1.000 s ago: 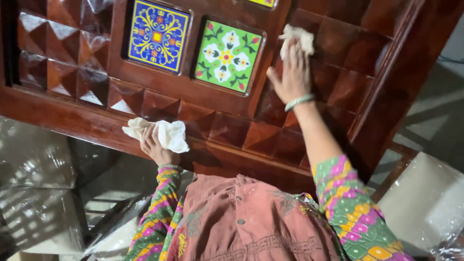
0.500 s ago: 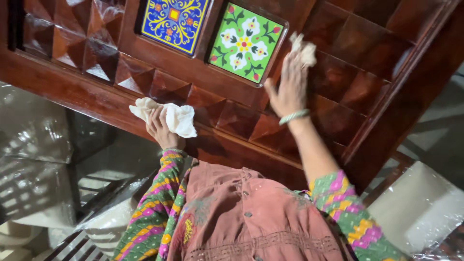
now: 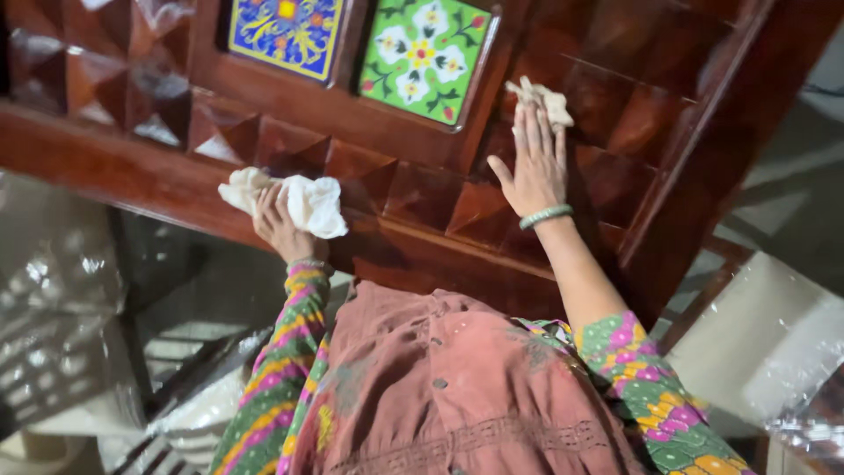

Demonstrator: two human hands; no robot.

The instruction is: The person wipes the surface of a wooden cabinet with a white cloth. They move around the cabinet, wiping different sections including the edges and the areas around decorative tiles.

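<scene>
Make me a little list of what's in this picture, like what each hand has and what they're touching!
left hand: grips a bunched white cloth against the carved wood
right hand: flat on the wood, a small pale rag under its fingertips
wooden panel: glossy red-brown, raised pyramid shapes
tiles: blue tile and green flowered tile set in the wood
wrist: green bangle

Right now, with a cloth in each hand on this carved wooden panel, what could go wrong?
The right hand presses a small cloth pad with flat fingers just beside the green floral tile; a stray stroke could smear its face. The white cloth bunched in the left hand has loose folds that might snag on the raised pyramid-shaped carvings. The glossy wood panel may show streaks where strokes overlap unevenly.
</scene>
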